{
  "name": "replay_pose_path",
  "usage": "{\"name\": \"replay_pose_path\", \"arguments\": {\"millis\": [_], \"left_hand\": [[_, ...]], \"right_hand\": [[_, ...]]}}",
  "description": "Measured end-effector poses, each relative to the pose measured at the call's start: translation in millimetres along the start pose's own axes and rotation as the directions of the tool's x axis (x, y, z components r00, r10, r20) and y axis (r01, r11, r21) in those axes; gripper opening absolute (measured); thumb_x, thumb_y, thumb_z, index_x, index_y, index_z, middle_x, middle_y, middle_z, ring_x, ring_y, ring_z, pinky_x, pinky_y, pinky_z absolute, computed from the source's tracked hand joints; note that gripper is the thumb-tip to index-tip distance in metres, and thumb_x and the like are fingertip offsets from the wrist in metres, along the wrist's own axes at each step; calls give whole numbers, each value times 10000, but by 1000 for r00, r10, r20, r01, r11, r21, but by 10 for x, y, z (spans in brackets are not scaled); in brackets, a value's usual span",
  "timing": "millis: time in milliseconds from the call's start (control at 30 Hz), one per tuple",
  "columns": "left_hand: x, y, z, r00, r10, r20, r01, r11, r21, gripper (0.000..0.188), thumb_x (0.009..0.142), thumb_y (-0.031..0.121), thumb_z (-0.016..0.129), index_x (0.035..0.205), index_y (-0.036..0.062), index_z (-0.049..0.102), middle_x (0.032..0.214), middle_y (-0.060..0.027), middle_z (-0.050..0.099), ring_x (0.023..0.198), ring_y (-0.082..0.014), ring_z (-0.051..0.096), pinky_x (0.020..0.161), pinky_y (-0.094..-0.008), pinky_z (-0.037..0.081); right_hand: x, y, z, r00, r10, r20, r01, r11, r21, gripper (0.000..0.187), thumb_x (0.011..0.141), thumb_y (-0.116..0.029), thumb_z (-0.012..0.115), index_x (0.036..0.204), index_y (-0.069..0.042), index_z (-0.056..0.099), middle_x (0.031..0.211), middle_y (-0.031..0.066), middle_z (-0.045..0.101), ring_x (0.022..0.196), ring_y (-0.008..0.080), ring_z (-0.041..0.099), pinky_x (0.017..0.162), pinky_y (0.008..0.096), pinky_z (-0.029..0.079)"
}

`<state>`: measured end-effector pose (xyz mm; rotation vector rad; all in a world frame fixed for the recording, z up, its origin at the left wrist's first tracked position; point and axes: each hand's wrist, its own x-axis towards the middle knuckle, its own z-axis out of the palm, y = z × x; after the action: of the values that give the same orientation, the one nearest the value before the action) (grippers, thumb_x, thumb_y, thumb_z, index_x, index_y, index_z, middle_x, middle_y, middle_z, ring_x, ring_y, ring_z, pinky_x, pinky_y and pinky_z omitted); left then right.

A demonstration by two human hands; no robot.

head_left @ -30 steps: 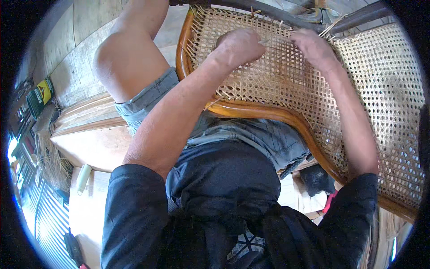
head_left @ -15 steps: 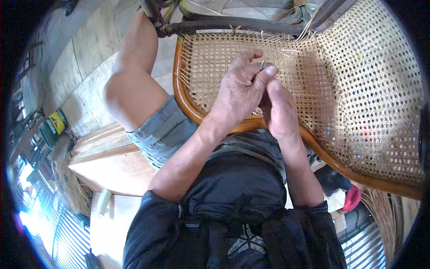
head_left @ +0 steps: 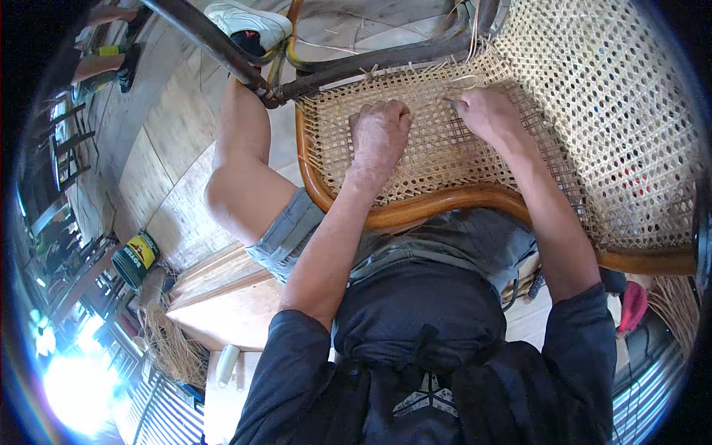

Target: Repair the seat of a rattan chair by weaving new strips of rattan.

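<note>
A chair's woven cane seat (head_left: pixel 437 159) lies before me inside a curved brown wooden frame (head_left: pixel 452 199). My left hand (head_left: pixel 380 135) rests over the left half of the weave, fingers curled in; whatever they may hold is hidden. To its right, my right hand (head_left: pixel 491 115) is closed on a small dark metal tool (head_left: pixel 451 101), whose tip pokes out toward the left hand. A pale loop of cane strand (head_left: pixel 466 80) sticks up just beyond the right hand. The two hands are apart.
The cane backrest (head_left: pixel 608 126) rises on the right. Cut strand ends line the seat's far edge, beside a dark pole frame (head_left: pixel 356 68). At left are a green-and-yellow can (head_left: pixel 136 259), a bundle of loose fibres (head_left: pixel 170 334) and a pale roll (head_left: pixel 228 365).
My hands were together above the seat; now they have separated, the left moving left and the right moving right and farther off. The view has shifted, showing more floor and a white shoe.
</note>
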<state>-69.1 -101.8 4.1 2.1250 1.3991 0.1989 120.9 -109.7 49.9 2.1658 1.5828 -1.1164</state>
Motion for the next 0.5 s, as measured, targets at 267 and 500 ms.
{"name": "replay_pose_path", "arguments": {"millis": [267, 500], "left_hand": [[42, -19, 126, 998, 67, -4, -65, 987, 149, 135, 802, 210, 565, 810, 76, 577, 798, -125, 616, 777, -310, 589, 698, -447, 438], [81, -26, 128, 997, 68, 24, -71, 976, 206, 138, 807, 196, 534, 822, 67, 580, 800, -122, 626, 791, -292, 604, 703, -445, 443]], "right_hand": [[233, -112, 42, 995, 81, 64, -69, 983, -171, 207, 825, -123, 498, 907, 32, 609, 826, 166, 635, 735, 259, 633, 670, 380, 504], [254, -204, 56, 996, 93, 6, -90, 975, -204, 168, 812, -93, 491, 812, 30, 606, 744, 148, 610, 687, 233, 617, 667, 384, 504]]}}
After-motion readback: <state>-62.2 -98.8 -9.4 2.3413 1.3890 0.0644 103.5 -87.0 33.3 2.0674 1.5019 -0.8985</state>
